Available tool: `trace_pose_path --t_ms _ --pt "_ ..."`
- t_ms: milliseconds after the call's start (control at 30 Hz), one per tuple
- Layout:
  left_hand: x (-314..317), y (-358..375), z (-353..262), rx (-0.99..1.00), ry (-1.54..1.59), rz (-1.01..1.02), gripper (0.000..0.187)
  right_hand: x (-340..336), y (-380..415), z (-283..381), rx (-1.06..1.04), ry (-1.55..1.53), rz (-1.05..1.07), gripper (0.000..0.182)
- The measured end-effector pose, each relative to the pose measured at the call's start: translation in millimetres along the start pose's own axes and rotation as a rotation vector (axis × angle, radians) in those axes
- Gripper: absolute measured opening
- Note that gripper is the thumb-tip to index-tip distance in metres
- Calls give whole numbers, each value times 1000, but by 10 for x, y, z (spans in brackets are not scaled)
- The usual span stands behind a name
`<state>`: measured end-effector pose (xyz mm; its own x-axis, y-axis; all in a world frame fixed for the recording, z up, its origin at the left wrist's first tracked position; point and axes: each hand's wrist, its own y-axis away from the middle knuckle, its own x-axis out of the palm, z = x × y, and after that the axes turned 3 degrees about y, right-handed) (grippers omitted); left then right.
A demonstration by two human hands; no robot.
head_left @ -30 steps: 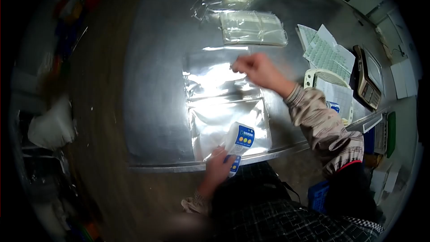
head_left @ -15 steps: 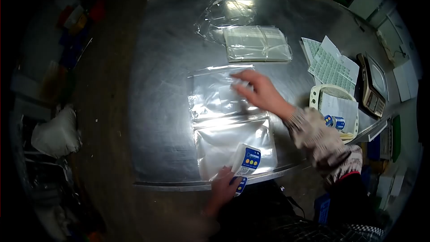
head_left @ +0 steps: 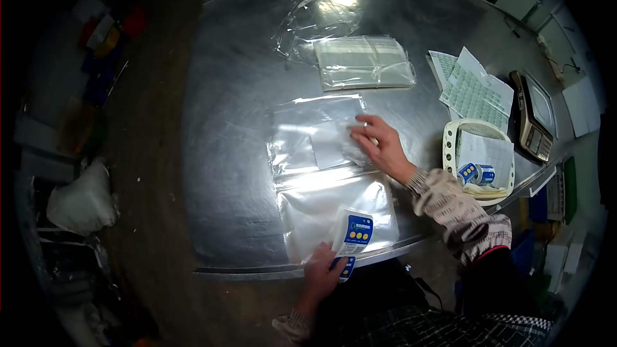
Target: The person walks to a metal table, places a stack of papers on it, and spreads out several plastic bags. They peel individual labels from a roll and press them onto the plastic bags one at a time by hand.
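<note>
My left hand (head_left: 321, 273) grips a strip of blue-and-white printed labels (head_left: 355, 234) at the table's near edge. The strip's upper end curls up over a clear plastic bag (head_left: 308, 209). My right hand (head_left: 379, 144), with a ring on one finger, is over the right side of another clear plastic bag (head_left: 292, 144) farther up, its fingers stretched out and apart. A pale rectangle (head_left: 328, 148) shows on that upper bag, just left of my right fingertips. Both bags lie flat on the metal table (head_left: 231, 122), the lower one at the near edge.
Beyond the bags lies a tied stack of clear bags (head_left: 365, 64), with crumpled clear film (head_left: 308, 26) beside it. On the right are printed sheets (head_left: 479, 93), a scale (head_left: 532, 119) and a white basket (head_left: 450, 148) holding paper and label rolls (head_left: 485, 175).
My right hand has moved right and slightly down across the upper bag, uncovering more of the pale rectangle. My left hand still holds the labels in nearly the same place.
</note>
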<state>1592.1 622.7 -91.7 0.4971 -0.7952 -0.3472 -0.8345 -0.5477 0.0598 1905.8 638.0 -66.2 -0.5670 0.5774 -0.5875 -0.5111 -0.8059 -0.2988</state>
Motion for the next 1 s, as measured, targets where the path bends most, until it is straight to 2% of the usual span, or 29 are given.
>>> trace_pose_path --t_ms 67,100,167,200,233,300,333,367,433,467,500,567,667,700,767,867,967,1000 --pt "-26 120 -28 -57 87 1 23 -195 344 189 7 -2 247 20" --pt "-40 168 -65 -87 133 2 24 -291 591 238 -68 27 424 21" --pt "-102 250 -251 115 120 15 22 -496 845 378 -302 -30 817 12" --pt "-113 283 -333 214 114 15 22 -597 855 383 -202 -112 920 11" --pt "-120 289 -380 213 128 -4 21 -673 832 393 -100 -196 1017 12" --pt "-120 247 -471 210 156 -35 19 -751 621 592 396 -216 715 16" --pt "-144 186 -523 82 212 -47 19 -703 519 613 389 -223 606 20" --pt "-133 187 -396 47 165 -30 19 -631 454 646 275 -304 599 31" --pt "-221 86 -458 -18 173 0 19 -420 560 717 109 -261 729 40" --pt "-235 89 -433 -57 189 22 20 -365 636 777 121 -273 879 50" --pt "-232 112 -396 -50 186 17 20 -348 686 829 230 -312 993 51" --pt "-199 149 -334 -32 189 -5 20 -259 831 806 386 -438 984 51" --pt "-193 194 -327 -102 102 -11 20 -211 920 827 371 -425 829 47" --pt "-194 189 -340 -88 133 -21 18 -186 915 870 147 -251 655 44" --pt "-175 188 -363 -56 197 -40 15 -137 884 794 216 -275 710 43" --pt "-226 205 -338 -109 109 35 12 -133 903 820 398 -494 934 45" --pt "-152 116 -347 165 25 -228 11 -106 967 817 399 -491 801 35" --pt "-180 60 -384 182 -9 -238 11 -106 972 845 381 -455 822 33"
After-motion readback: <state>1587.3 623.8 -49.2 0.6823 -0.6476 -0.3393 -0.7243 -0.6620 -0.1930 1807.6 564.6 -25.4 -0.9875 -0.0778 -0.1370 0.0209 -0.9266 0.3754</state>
